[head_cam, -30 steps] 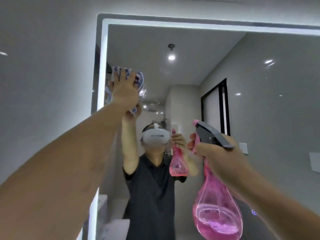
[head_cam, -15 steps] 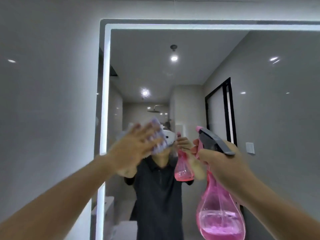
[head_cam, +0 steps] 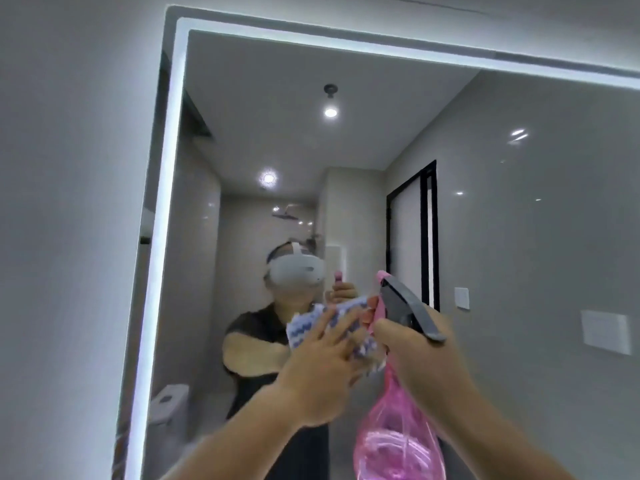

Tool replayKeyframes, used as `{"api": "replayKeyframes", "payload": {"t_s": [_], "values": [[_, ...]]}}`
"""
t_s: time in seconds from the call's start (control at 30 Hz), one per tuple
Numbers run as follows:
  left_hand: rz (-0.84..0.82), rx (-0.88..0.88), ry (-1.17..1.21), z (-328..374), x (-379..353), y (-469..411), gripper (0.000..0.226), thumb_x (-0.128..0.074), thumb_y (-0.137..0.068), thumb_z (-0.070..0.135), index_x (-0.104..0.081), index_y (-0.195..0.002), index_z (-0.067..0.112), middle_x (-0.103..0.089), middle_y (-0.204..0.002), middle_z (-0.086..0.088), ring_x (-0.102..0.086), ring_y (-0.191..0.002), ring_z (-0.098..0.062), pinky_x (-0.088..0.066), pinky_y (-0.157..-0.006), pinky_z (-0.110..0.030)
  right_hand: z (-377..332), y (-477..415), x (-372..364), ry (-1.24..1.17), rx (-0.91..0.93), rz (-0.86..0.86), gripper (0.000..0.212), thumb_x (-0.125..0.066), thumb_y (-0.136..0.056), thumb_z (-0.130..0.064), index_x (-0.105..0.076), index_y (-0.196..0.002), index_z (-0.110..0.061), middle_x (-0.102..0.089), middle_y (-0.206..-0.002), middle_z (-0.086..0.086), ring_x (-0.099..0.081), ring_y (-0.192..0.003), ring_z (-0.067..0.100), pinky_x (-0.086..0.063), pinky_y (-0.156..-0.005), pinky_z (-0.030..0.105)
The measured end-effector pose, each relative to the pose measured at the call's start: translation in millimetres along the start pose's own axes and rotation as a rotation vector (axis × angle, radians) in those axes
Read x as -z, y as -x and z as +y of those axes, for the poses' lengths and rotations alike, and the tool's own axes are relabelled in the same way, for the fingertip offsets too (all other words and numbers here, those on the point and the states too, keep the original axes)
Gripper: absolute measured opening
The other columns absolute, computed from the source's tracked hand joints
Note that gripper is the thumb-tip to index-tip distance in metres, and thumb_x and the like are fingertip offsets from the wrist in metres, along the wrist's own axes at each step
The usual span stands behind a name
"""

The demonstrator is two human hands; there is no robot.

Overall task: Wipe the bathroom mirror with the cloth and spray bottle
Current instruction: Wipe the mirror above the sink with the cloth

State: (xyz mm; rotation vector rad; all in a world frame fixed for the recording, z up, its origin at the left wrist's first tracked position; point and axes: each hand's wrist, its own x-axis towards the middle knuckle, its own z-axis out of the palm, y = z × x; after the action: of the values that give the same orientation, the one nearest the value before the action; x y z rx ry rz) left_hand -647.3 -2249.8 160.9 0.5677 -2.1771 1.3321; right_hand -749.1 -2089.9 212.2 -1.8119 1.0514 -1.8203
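The large wall mirror [head_cam: 519, 220] has a lit white border along its top and left edges. My left hand [head_cam: 320, 372] presses a white cloth with blue zigzag stripes [head_cam: 308, 325] flat against the glass, low and near the middle. My right hand [head_cam: 419, 355] grips the neck of a pink see-through spray bottle [head_cam: 398, 441] with a grey trigger head [head_cam: 405, 310], held upright just right of the cloth and close to the glass. Pink liquid fills the bottle's lower part.
The mirror reflects a person in a dark shirt with a white headset [head_cam: 298, 268], a toilet [head_cam: 169, 401], a black-framed door [head_cam: 414, 237] and ceiling lights. A plain grey wall [head_cam: 69, 202] lies left of the mirror.
My left hand has swept the cloth down and to the right, from the mirror's upper left corner to beside the spray bottle. The bottle has stayed about where it was.
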Motion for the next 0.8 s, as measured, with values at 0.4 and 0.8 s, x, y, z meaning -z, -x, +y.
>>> {"api": "replayKeyframes", "payload": {"t_s": [0.4,0.8], "values": [[0.017,0.386,-0.129,-150,68,65,0.054,-0.03,-0.091,0.034,-0.028,-0.143,0.021,-0.022,-0.153,-0.017,-0.017,-0.142,-0.038,-0.021,-0.113,-0.056,1,18,-18,0.03,-0.018,-0.082,0.03,-0.047,-0.072,0.009,-0.041,-0.053,-0.013,-0.036,-0.03,-0.014,-0.029,-0.028,0.0,-0.026,-0.031,0.009],[-0.435,-0.02,-0.191,19,-28,259,0.067,-0.065,-0.076,0.049,-0.037,-0.134,0.03,-0.019,-0.155,-0.002,0.014,-0.144,-0.026,-0.026,-0.112,-0.047,7,41,-50,0.069,-0.057,-0.127,0.039,-0.048,-0.071,0.005,-0.041,-0.042,-0.02,-0.035,-0.031,-0.012,-0.029,-0.03,0.002,-0.024,-0.032,0.01]]}}
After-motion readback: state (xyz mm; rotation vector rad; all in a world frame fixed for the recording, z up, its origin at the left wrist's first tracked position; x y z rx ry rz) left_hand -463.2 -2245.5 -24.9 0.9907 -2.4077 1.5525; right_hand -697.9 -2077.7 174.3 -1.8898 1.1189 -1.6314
